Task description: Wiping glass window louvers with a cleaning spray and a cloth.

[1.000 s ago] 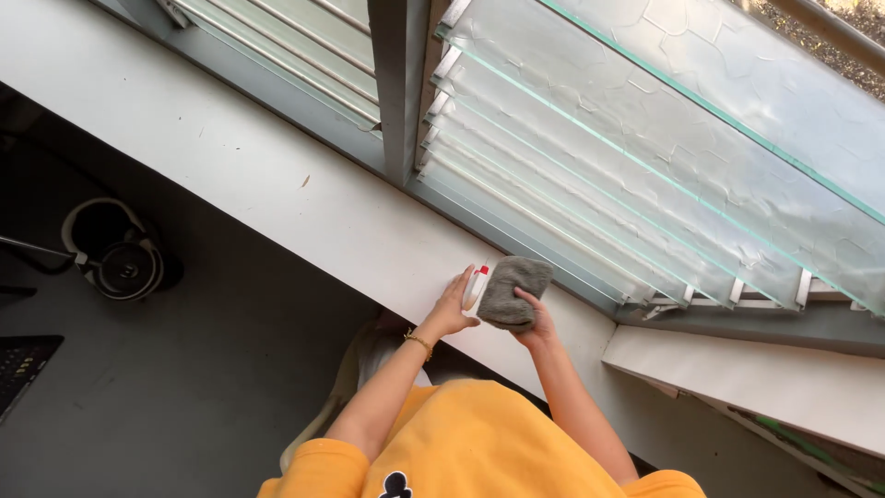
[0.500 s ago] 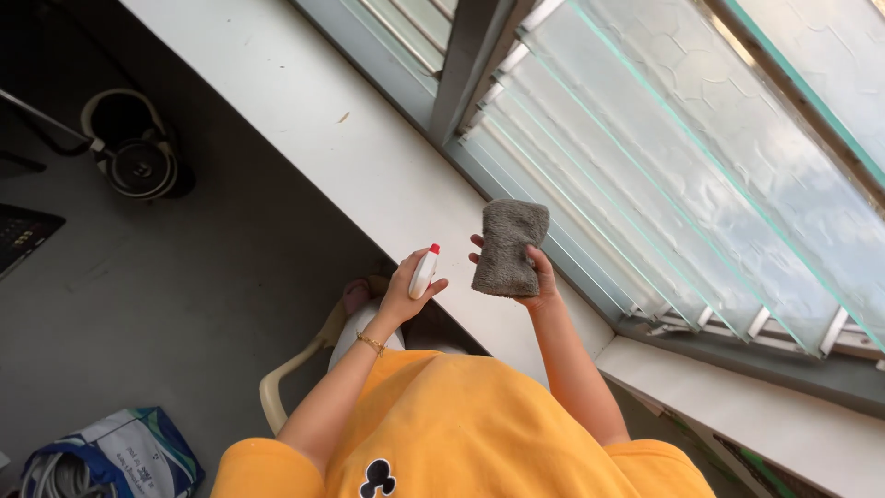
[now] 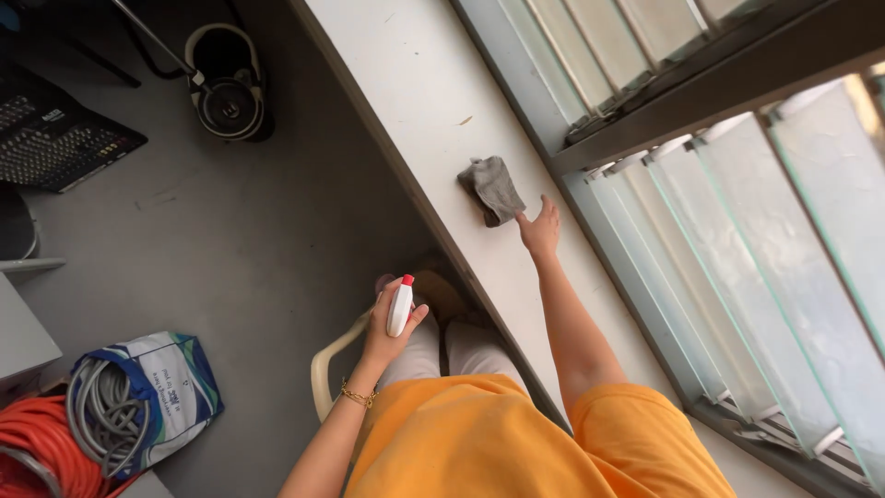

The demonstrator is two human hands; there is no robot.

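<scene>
My left hand (image 3: 387, 334) grips a small white spray bottle with a red nozzle (image 3: 400, 305), held low over my knees. A crumpled grey cloth (image 3: 493, 188) lies on the white window ledge (image 3: 415, 83). Just beside the cloth hovers my right hand (image 3: 540, 228), fingers spread and holding nothing, its fingertips right at the cloth's near edge. Glass louvre slats (image 3: 765, 249) run along the ledge to the right.
I stand on a pale plastic chair (image 3: 332, 364) above a grey floor. Below left are a bag of grey cable (image 3: 138, 397), an orange hose coil (image 3: 37, 447), a black round appliance (image 3: 226, 92) and a dark keyboard-like panel (image 3: 55, 138). A dark window frame bar (image 3: 728, 74) crosses above.
The right hand has put the grey cloth down on the ledge and let go. The left hand with the spray bottle has dropped lower. The view has swung downward.
</scene>
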